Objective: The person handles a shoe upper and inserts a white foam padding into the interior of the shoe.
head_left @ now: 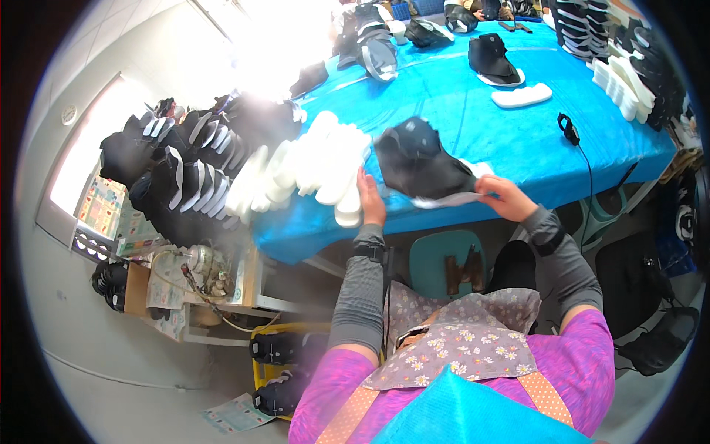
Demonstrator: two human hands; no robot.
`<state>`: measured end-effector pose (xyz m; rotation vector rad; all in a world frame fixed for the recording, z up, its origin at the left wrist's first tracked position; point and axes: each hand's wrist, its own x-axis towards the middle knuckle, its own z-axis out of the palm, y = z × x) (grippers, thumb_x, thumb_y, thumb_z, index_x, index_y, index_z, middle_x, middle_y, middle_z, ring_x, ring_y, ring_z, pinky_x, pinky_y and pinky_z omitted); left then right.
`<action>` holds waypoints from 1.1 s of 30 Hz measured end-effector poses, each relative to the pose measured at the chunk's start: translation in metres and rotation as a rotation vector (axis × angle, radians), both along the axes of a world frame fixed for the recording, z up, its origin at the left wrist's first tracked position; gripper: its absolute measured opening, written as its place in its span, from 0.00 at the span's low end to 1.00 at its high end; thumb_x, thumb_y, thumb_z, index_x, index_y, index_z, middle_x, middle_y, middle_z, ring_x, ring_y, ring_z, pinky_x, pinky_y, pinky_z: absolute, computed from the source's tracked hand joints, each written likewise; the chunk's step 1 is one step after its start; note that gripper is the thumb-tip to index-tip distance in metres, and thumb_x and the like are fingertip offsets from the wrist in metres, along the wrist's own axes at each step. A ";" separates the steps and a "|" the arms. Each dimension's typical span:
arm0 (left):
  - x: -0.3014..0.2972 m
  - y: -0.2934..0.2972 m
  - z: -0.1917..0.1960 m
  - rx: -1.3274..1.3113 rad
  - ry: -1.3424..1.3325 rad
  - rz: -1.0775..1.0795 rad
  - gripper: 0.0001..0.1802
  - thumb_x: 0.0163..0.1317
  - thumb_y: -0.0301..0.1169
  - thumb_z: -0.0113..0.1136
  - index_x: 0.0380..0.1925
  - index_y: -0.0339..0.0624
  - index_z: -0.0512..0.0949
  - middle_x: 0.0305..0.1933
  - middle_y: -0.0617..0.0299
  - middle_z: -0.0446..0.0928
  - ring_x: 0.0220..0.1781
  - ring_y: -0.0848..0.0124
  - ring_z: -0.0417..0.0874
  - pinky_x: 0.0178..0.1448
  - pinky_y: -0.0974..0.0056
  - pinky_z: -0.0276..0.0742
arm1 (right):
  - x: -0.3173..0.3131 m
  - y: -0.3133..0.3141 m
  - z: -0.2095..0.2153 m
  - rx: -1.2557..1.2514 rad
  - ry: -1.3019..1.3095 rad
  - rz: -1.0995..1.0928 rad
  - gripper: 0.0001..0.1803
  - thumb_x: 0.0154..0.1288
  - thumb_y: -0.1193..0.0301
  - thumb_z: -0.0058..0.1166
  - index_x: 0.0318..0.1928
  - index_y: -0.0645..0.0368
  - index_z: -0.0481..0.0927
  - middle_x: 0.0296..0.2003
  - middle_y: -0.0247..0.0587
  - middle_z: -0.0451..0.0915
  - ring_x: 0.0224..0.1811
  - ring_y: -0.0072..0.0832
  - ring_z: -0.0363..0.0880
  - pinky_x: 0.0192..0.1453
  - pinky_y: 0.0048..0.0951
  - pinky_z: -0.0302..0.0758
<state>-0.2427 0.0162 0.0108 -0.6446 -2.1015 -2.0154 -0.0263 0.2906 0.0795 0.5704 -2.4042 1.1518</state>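
Observation:
A black shoe upper (421,159) with a white lower edge lies near the front edge of the blue-covered table (451,89). My right hand (506,198) pinches its right end between thumb and fingers. Just left of the upper, my left hand (371,200) is raised with its fingers stretched out. It is next to a pile of white foot-shaped foam pieces (325,159); whether it touches the nearest one, I cannot tell. A single white foam piece (522,96) lies farther back, beside another black upper (494,59).
Rows of black uppers (188,185) are stacked at the left, and more stacks (580,29) stand far right. A black cable loop (568,129) lies on the table. Below are a teal stool (429,259), a yellow crate (260,370) and a black chair (632,285).

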 end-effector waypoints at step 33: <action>-0.013 -0.047 0.053 0.003 0.315 0.239 0.09 0.59 0.23 0.58 0.41 0.40 0.76 0.41 0.55 0.77 0.47 0.60 0.79 0.52 0.59 0.74 | -0.108 0.047 -0.093 -0.627 0.235 -0.614 0.08 0.59 0.82 0.45 0.35 0.64 0.79 0.38 0.45 0.82 0.44 0.33 0.80 0.52 0.29 0.74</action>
